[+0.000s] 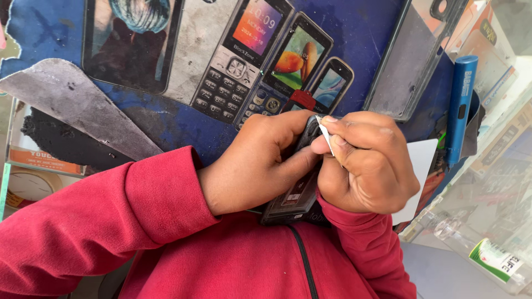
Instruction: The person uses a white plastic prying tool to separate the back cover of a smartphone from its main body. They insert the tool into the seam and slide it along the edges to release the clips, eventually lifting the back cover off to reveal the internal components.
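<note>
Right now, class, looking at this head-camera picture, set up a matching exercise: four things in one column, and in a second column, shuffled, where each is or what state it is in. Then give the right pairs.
Things
1. left hand
2. right hand
3. blue pen-shaped tool
4. clear phone case

Places or states
A. lies on the blue mat at top right, empty
B. pinches a small white piece at the phone's edge
C. stands at the right, beside the clear phone case
D. grips the dark phone from the side

Pairs: 1-D, 2-B, 3-C, 4-A
</note>
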